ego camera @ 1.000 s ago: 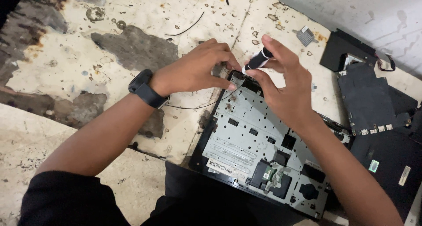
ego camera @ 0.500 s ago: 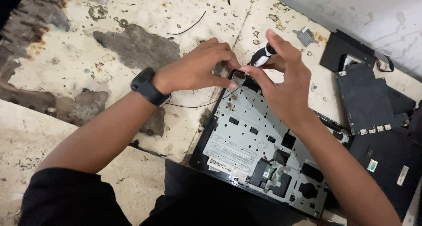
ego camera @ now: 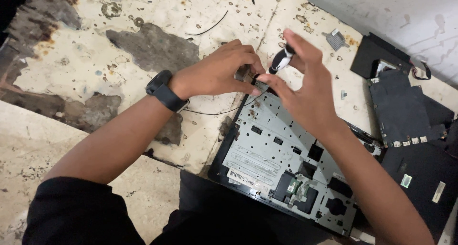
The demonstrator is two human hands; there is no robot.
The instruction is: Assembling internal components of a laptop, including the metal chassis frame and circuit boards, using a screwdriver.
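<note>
An opened laptop base (ego camera: 267, 154) with a grey metal plate lies tilted on the stained floor in front of me. My left hand (ego camera: 217, 73), with a black watch on its wrist, pinches a small part at the base's far left corner. Just beside it, my right hand (ego camera: 305, 90) holds a black and white screwdriver (ego camera: 281, 59) between thumb and fingers, with the other fingers spread. The screwdriver's tip is hidden behind the hands.
Black laptop panels and a circuit board (ego camera: 405, 111) lie at the right by a white wall. A small metal bracket (ego camera: 335, 39) and a thin black wire (ego camera: 210, 28) rest on the floor beyond the hands. My dark-clothed legs are at the bottom.
My right hand has lifted slightly and spread its fingers, tilting the screwdriver more upright. My left hand has stayed at the corner of the base.
</note>
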